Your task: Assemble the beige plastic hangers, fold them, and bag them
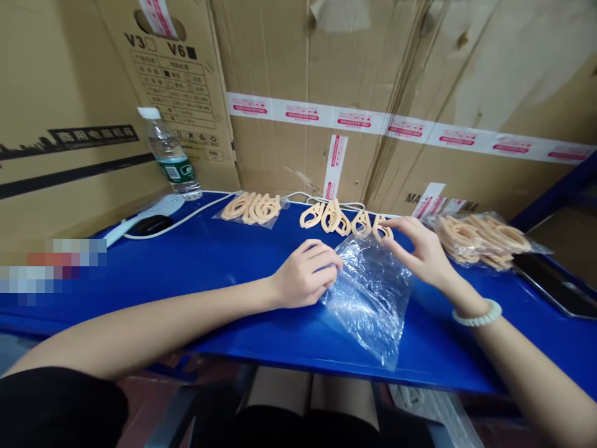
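Note:
A clear plastic bag (pixel 368 298) lies crumpled on the blue table between my hands. My left hand (pixel 308 274) is closed, its fingers curled on the bag's left edge. Beyond the bag stand several beige teardrop-shaped plastic loops (pixel 332 216) in a loose row. At the right end of that row, my right hand (pixel 422 252) has its thumb and index finger on either side of a beige loop (pixel 383 229), seemingly pinching it. The lower part of that loop is partly hidden at the bag's upper edge.
Bagged beige loops lie at the back left (pixel 252 208) and in a thicker pile at right (pixel 480 236), beside a black phone (pixel 555 283). A water bottle (pixel 175 162), white cable (pixel 196 213) and black mouse-like object (pixel 150 225) are at left. Cardboard (pixel 298 155) walls the back.

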Demonstrator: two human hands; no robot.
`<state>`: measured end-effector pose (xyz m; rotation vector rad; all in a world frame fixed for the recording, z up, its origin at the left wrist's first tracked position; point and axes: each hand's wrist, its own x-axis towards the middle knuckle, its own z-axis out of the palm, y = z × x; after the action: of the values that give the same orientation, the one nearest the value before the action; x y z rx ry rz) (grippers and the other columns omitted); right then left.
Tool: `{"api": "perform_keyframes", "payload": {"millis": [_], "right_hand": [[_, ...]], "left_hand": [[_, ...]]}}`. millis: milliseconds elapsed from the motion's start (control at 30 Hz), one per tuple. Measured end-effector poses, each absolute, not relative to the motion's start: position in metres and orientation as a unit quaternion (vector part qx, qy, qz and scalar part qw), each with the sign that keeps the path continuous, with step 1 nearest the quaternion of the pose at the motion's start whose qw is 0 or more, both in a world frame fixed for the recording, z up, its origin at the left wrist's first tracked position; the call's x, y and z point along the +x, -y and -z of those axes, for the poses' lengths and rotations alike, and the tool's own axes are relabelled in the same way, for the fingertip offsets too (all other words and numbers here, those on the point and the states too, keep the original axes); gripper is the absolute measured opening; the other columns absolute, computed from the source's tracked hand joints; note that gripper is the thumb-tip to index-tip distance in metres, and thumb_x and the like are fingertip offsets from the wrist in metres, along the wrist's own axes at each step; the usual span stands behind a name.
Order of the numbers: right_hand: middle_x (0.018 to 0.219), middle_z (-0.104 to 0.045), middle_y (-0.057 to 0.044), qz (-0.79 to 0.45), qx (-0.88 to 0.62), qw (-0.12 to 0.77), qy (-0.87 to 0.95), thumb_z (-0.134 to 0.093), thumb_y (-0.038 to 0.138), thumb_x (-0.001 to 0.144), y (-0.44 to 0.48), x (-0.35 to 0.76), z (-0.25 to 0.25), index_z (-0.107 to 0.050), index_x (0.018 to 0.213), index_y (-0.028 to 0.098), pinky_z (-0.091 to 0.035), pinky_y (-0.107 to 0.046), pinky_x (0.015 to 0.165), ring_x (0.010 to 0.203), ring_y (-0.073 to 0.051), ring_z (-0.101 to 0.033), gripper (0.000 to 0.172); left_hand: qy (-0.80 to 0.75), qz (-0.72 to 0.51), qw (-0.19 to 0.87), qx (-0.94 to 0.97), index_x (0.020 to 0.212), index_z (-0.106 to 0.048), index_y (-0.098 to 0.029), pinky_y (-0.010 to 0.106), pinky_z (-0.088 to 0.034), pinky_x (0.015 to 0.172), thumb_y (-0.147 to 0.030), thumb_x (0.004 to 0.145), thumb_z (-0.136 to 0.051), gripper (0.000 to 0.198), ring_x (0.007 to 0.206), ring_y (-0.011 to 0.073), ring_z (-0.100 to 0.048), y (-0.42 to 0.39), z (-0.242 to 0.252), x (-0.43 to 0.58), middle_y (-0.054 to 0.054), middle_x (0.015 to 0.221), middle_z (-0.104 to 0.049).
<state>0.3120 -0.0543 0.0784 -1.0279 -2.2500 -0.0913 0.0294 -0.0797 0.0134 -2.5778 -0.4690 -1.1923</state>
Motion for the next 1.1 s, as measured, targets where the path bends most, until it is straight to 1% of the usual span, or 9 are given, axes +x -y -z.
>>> {"api": "perform_keyframes", "payload": {"millis": [100,233,367,500,667,800,867,933,1100], "right_hand": [[0.116,-0.069,-0.011,0.057,-0.391,0.284,0.874,-0.049,0.041,0.101,0.053,0.310,-0.074,-0.064,0.119,0.024,-0.050,-0.049,0.098,0.110,-0.031,-0.063,0.029],[0.110,-0.071,-0.011,0.072,-0.433,0.321,0.840,-0.046,0.040,0.101,0.037,0.327,-0.069,-0.066,0.117,0.023,-0.051,-0.048,0.095,0.104,-0.031,-0.065,0.030],[0.112,-0.070,-0.013,0.104,-0.471,0.285,0.828,-0.042,0.030,0.099,0.010,0.354,-0.055,-0.063,0.126,0.022,-0.053,-0.050,0.094,0.106,-0.033,-0.064,0.035],[0.140,-0.058,-0.017,0.174,-0.486,0.129,0.847,-0.044,0.012,0.089,-0.021,0.370,-0.041,-0.054,0.143,0.021,-0.050,-0.057,0.098,0.125,-0.039,-0.055,0.056],[0.161,-0.039,-0.012,0.145,-0.484,0.018,0.863,-0.052,0.001,0.077,-0.052,0.376,-0.033,-0.045,0.153,0.029,-0.050,-0.056,0.102,0.138,-0.041,-0.047,0.081],[0.163,-0.036,-0.014,0.128,-0.456,-0.015,0.880,-0.048,-0.001,0.078,-0.057,0.375,-0.039,-0.047,0.150,0.025,-0.047,-0.054,0.105,0.144,-0.039,-0.040,0.076],[0.159,-0.040,-0.017,0.129,-0.465,-0.031,0.875,-0.050,0.002,0.079,-0.053,0.374,-0.045,-0.051,0.144,0.020,-0.048,-0.053,0.103,0.143,-0.040,-0.041,0.067],[0.147,-0.054,-0.018,0.123,-0.482,-0.047,0.867,-0.055,0.006,0.077,-0.045,0.374,-0.052,-0.057,0.134,0.018,-0.050,-0.048,0.097,0.136,-0.040,-0.049,0.059],[0.109,-0.071,-0.014,0.079,-0.509,-0.044,0.856,-0.059,0.006,0.064,-0.018,0.386,-0.064,-0.063,0.114,0.017,-0.054,-0.037,0.082,0.102,-0.031,-0.068,0.051]], "left_hand": [[0.183,0.391,0.190,-0.882,0.079,-0.060,-0.018,0.036,-0.047,0.077,-0.005,0.087,-0.048,0.020,0.084,0.0193,-0.061,0.087,-0.017,0.029,0.006,0.098,-0.073],[0.197,0.357,0.234,-0.883,0.081,-0.062,-0.017,0.036,-0.043,0.067,-0.005,0.081,-0.050,0.018,0.080,0.0209,-0.060,0.094,-0.021,0.029,0.010,0.104,-0.073],[0.170,0.326,0.163,-0.916,0.082,-0.065,-0.017,0.039,-0.044,0.069,-0.019,0.075,-0.056,0.011,0.084,0.0244,-0.061,0.099,-0.020,0.030,0.012,0.113,-0.072],[0.147,0.396,0.043,-0.906,0.067,-0.062,-0.020,0.040,-0.045,0.069,-0.035,0.079,-0.059,0.020,0.082,0.0241,-0.062,0.102,-0.020,0.032,0.009,0.106,-0.074],[0.162,0.442,-0.005,-0.882,0.059,-0.059,-0.019,0.036,-0.050,0.072,-0.022,0.089,-0.059,0.030,0.081,0.0184,-0.063,0.101,-0.019,0.036,0.005,0.101,-0.076],[0.157,0.382,0.012,-0.911,0.082,-0.070,-0.020,0.042,-0.053,0.087,-0.015,0.083,-0.060,0.011,0.108,0.0259,-0.062,0.102,-0.016,0.036,0.008,0.119,-0.072],[0.157,0.335,0.021,-0.929,0.095,-0.072,-0.019,0.049,-0.050,0.098,-0.014,0.081,-0.060,0.019,0.124,0.0314,-0.055,0.103,-0.015,0.036,0.011,0.131,-0.066],[0.158,0.297,0.023,-0.941,0.102,-0.071,-0.018,0.053,-0.045,0.106,-0.014,0.082,-0.060,0.024,0.134,0.0345,-0.049,0.103,-0.015,0.035,0.013,0.141,-0.060],[0.174,0.262,0.017,-0.949,0.114,-0.069,-0.020,0.060,-0.034,0.115,-0.018,0.085,-0.058,0.032,0.145,0.0371,-0.038,0.104,-0.014,0.034,0.015,0.154,-0.047]]}}
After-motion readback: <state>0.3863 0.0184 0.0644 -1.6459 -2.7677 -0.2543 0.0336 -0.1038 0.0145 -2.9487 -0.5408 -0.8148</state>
